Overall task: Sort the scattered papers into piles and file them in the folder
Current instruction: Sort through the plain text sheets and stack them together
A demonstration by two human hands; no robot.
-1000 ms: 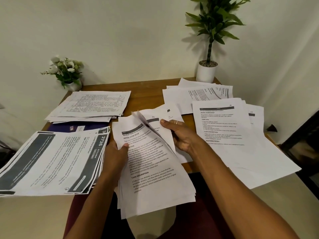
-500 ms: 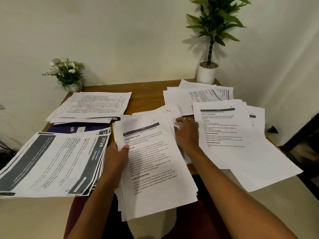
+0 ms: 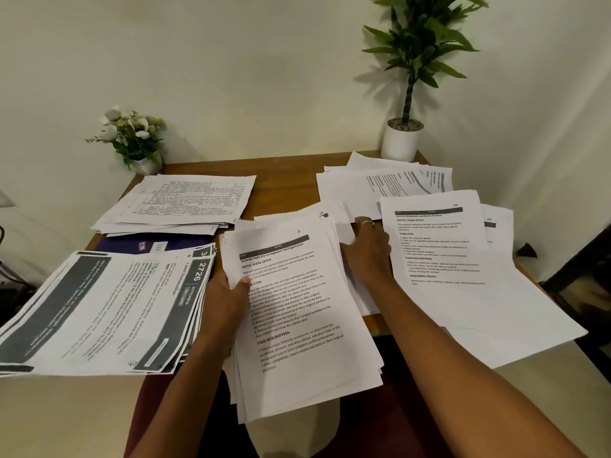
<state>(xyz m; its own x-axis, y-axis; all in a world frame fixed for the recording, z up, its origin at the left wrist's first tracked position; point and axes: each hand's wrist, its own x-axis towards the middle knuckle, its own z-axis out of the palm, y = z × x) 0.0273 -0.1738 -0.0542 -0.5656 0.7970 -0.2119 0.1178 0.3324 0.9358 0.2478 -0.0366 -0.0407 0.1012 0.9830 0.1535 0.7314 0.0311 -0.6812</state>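
Right hand [image 3: 367, 252] now flat on sheets [image 3: 342, 213], grip apparently spread; left hand [image 3: 228, 292] pinching stack [image 3: 297, 325]; wooden table [image 3: 284, 180].

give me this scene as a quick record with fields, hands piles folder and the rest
left hand: grips the left edge of the centre stack, thumb on top
right hand: rests on loose sheets beside that stack
other piles: dark-banded pile at left; back-left pile; right pile; back-right pile
folder: blue folder, mostly hidden under the back-left pile
rest: flower pot and potted plant on the wooden table
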